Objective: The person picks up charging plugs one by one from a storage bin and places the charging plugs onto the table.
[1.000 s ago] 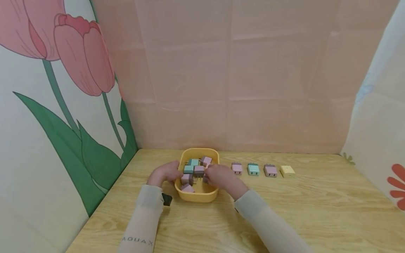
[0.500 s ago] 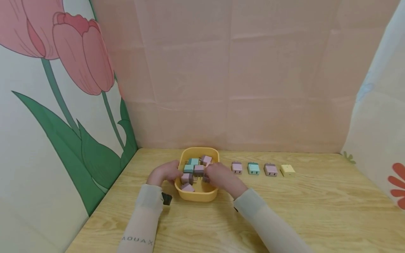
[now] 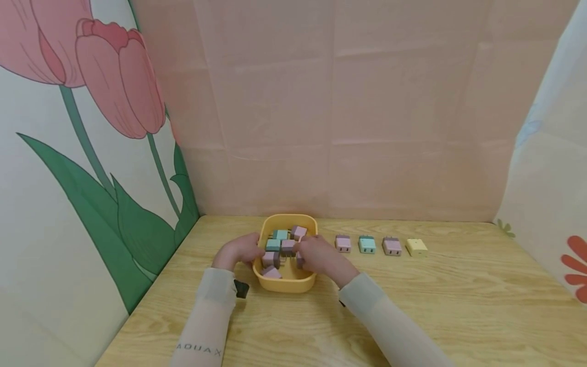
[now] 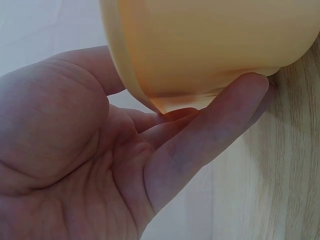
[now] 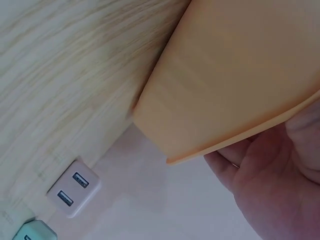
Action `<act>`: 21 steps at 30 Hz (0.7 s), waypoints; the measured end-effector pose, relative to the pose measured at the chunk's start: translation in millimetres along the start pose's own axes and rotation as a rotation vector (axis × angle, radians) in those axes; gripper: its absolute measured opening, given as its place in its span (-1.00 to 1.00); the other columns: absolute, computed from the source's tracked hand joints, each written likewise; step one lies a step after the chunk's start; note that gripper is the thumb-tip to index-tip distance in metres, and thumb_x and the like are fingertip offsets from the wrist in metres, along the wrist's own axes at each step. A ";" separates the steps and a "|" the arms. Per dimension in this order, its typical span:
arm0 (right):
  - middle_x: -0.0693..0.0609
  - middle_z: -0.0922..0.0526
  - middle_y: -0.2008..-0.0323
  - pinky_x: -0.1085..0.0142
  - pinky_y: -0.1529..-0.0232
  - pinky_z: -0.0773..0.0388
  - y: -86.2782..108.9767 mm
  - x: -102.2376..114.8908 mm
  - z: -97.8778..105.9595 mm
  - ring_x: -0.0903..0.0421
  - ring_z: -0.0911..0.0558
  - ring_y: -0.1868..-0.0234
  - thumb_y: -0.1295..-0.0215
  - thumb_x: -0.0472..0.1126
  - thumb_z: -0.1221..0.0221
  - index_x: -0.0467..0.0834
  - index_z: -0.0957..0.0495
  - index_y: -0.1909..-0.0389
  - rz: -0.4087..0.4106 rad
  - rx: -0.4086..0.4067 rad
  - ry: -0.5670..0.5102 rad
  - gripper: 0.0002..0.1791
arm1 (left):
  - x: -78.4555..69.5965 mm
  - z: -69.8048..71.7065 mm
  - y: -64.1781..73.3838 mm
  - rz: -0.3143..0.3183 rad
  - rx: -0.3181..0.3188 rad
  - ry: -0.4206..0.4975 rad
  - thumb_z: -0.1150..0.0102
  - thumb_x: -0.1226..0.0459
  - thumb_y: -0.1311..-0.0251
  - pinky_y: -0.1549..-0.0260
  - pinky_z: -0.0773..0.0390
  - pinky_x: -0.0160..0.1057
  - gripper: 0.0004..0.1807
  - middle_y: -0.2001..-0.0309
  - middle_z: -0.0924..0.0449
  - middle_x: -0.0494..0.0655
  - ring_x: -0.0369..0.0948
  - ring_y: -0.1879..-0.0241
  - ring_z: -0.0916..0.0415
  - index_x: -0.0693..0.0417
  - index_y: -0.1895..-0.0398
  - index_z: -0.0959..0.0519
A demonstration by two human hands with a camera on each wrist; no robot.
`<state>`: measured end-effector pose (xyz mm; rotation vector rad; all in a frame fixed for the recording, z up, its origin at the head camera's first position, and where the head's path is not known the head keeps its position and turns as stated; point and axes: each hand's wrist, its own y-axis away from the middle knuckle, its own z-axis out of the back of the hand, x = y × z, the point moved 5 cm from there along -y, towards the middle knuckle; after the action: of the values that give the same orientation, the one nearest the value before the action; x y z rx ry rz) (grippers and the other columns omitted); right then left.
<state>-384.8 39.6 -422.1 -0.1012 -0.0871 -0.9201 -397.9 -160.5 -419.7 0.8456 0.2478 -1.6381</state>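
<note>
A yellow plastic bin holds several two-tone USB wall chargers, some teal and some pink-and-purple. At its left side my left hand grips the bin, thumb over the rim and fingers along the outer wall, as the left wrist view shows. My right hand reaches over the right rim into the bin. Its fingertips are near a purple charger by the right wall. The bin's wall hides the fingertips in the right wrist view, so whether they pinch a charger is unclear.
Right of the bin stands a row of chargers on the wooden table: pink, teal, purple-pink and yellow. A pink backdrop rises behind the table, with a tulip-print sheet at the left.
The right hand's fingers have shifted slightly left inside the bin, and more of the purple charger beneath them shows. My left hand, the bin and the row of chargers stay put.
</note>
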 end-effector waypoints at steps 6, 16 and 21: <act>0.08 -0.80 0.33 -0.07 -0.16 -0.60 -0.5 -0.2 1.3 0.12 -0.60 0.34 -0.37 -0.19 -0.47 -0.08 -0.80 0.22 0.041 -0.029 0.017 -0.94 | -1.2 0.1 0.8 0.003 0.000 0.005 -0.10 0.35 -0.42 0.21 -0.77 -0.12 -0.56 0.02 -0.67 0.11 -0.08 0.21 -0.70 0.28 -0.33 -0.47; 0.13 -0.79 0.38 0.06 0.01 -0.59 0.1 1.5 2.2 0.18 -0.56 0.40 -0.38 -0.06 -0.47 -0.03 -0.80 0.28 0.061 -0.020 0.019 -0.87 | -0.2 0.0 1.3 0.027 -0.006 -0.003 -0.11 0.34 -0.45 0.16 -0.79 -0.10 -0.55 0.00 -0.67 0.12 -0.07 0.19 -0.71 0.27 -0.35 -0.46; 0.14 -0.68 0.43 0.15 0.15 -0.52 1.1 2.5 3.3 0.17 -0.49 0.42 -0.38 -0.04 -0.47 -0.02 -0.75 0.34 0.065 -0.025 0.038 -0.83 | -0.8 -0.3 1.0 0.022 -0.003 -0.008 -0.11 0.34 -0.45 0.15 -0.79 -0.10 -0.55 -0.01 -0.67 0.12 -0.07 0.18 -0.70 0.28 -0.35 -0.45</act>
<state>-382.5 38.8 -418.6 -0.1090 -0.0370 -0.8580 -396.9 -160.0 -419.1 0.8361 0.2349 -1.6204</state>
